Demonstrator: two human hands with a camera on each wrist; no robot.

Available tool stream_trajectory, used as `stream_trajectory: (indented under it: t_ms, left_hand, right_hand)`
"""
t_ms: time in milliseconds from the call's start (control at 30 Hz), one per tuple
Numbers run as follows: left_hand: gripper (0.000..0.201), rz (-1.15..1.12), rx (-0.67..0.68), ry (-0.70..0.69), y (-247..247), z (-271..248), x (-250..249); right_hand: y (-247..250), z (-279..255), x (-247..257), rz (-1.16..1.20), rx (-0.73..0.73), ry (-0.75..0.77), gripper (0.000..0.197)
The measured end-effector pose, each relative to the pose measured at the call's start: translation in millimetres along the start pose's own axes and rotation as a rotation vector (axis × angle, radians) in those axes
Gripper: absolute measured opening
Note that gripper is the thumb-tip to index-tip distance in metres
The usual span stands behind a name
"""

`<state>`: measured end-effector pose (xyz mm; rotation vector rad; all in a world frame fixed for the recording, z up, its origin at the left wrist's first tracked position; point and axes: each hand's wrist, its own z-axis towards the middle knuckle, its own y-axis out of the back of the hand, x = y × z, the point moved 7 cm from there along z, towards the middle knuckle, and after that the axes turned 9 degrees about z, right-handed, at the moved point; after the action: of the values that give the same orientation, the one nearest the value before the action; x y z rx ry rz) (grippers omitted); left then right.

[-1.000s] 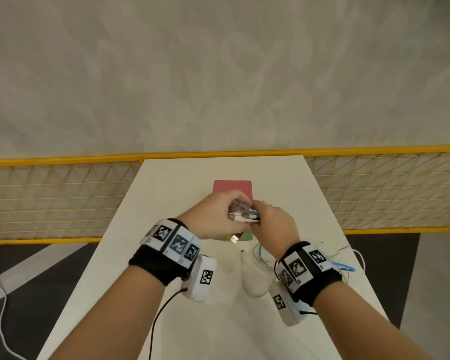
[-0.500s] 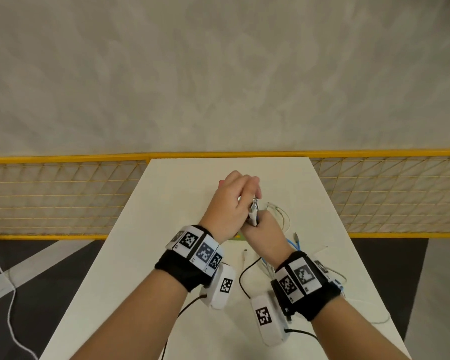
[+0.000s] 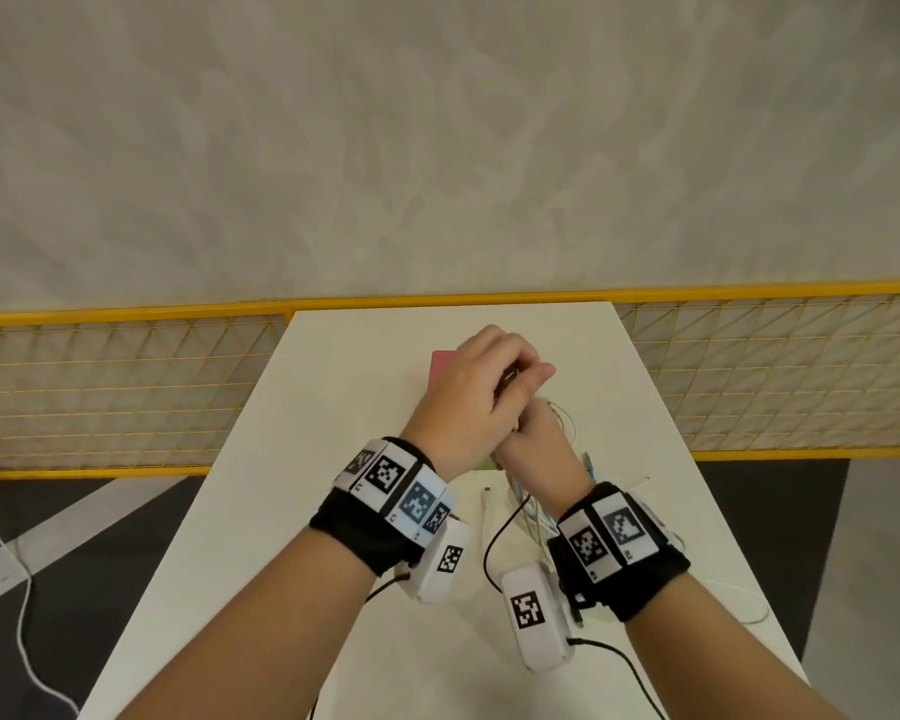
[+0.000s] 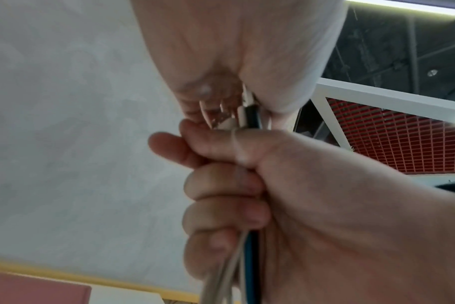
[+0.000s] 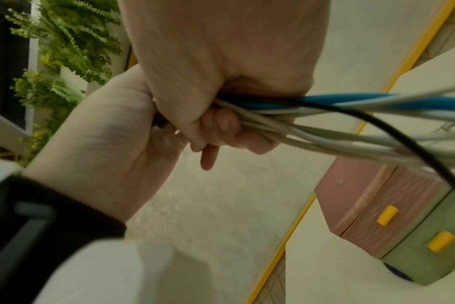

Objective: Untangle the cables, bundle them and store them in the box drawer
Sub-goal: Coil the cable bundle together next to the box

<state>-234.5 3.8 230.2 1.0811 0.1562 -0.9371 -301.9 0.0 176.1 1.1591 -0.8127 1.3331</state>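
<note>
A bundle of white, blue and black cables (image 5: 351, 115) runs through my right hand (image 3: 528, 439), which grips it in a fist (image 4: 229, 195). Just above, my left hand (image 3: 510, 379) curls round the bundle's upper ends (image 4: 247, 111). Both hands hover over the white table (image 3: 333, 459). Loose cable loops (image 3: 533, 517) hang down to the table under my right wrist. The box (image 5: 392, 205) stands beyond the hands, with a pink drawer over a green one, both shut, each with a yellow knob. In the head view only its pink top (image 3: 442, 366) shows.
A yellow mesh fence (image 3: 126, 397) runs behind the table's far edge. Thin white cable strands (image 3: 744, 605) trail near the table's right edge. Black wrist-camera leads (image 3: 494, 543) hang between my forearms.
The bundle has turned from lying sideways between my hands to standing upright. My left hand has climbed above the right, which has dropped beneath it.
</note>
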Motion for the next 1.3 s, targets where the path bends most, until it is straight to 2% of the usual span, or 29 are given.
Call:
stream_trajectory:
  t_ms: [33, 100, 200, 267, 367, 467, 500, 533, 567, 633, 767, 833, 867, 900, 967, 1000, 1033, 1067, 1100, 1167, 1233, 1300]
  left_hand:
    - [0.032, -0.040, -0.043, -0.014, 2, -1, -2]
    - [0.033, -0.055, -0.037, -0.043, -2, -2, -5]
    - [0.043, 0.016, 0.044, -0.068, -8, -1, -4]
    - [0.047, 0.049, 0.064, -0.063, -8, 1, -1]
    - [0.041, 0.161, 0.074, -0.126, -11, 1, -2]
    - [0.026, 0.158, 0.046, -0.120, -11, 3, 0]
    - [0.027, 0.134, 0.018, -0.092, -8, 5, 3]
    - [0.030, 0.107, -0.020, -0.051, -3, 7, 6]
    - [0.032, 0.072, -0.063, 0.002, 3, 8, 12]
    - [0.036, -0.010, -0.127, 0.143, 16, 10, 30]
    - [0.044, -0.139, -0.060, 0.446, 25, 7, 68]
    - [0.039, 0.045, -0.139, 0.397, 39, 6, 70]
    - [0.034, 0.123, -0.173, 0.291, 45, 6, 59]
    - [0.032, 0.151, -0.137, 0.153, 42, 7, 43]
    - [0.042, 0.164, 0.140, -0.053, 14, 4, 16]
    - [0.055, 0.197, 0.324, -0.075, -6, -1, 9]
    - [0.072, 0.232, 0.478, -0.059, -22, -8, 7]
    - [0.086, 0.252, 0.574, -0.021, -34, -13, 11]
    - [0.095, 0.257, 0.613, 0.022, -41, -16, 19]
    - [0.096, 0.209, 0.612, 0.094, -47, -17, 32]
    - [0.082, 0.172, 0.574, 0.138, -46, -16, 42]
    - [0.057, 0.249, 0.521, 0.163, -36, -13, 52]
  right_hand:
    - [1, 1, 3, -0.010, -0.011, 0.012, 0.026]
    - [1, 3, 4, -0.017, -0.042, 0.052, 0.028]
    - [-3, 3, -9, 0.079, 0.007, -0.057, 0.039]
    - [-7, 5, -15, -0.048, 0.016, -0.073, 0.030]
    - [-4, 7, 18, -0.153, -0.176, 0.137, 0.018]
    - [-9, 4, 31, -0.202, -0.061, 0.227, 0.024]
    - [-7, 3, 23, -0.220, -0.038, 0.187, 0.026]
    - [-9, 0, 10, -0.153, 0.089, 0.082, 0.022]
    - [-11, -3, -3, -0.087, 0.197, -0.019, 0.015]
    - [-8, -12, -9, -0.083, 0.283, -0.042, 0.020]
    - [7, -15, -16, -0.259, 0.325, -0.014, 0.030]
    - [16, -12, -24, -0.353, 0.329, -0.059, 0.035]
    - [18, -10, -26, -0.403, 0.330, -0.071, 0.036]
    - [20, -8, -27, -0.458, 0.345, -0.061, 0.036]
    - [12, -3, -23, -0.526, 0.431, -0.002, 0.024]
    - [5, -2, -20, -0.544, 0.488, 0.015, 0.019]
    - [1, -1, -19, -0.613, 0.545, 0.017, 0.021]
    - [1, 2, -17, -0.663, 0.557, -0.007, 0.025]
    - [3, 5, -14, -0.687, 0.561, -0.016, 0.025]
    - [10, 9, -2, -0.642, 0.568, 0.028, 0.020]
    - [21, 13, 1, -0.583, 0.566, 0.013, 0.015]
    - [38, 19, -1, -0.507, 0.500, -0.026, 0.018]
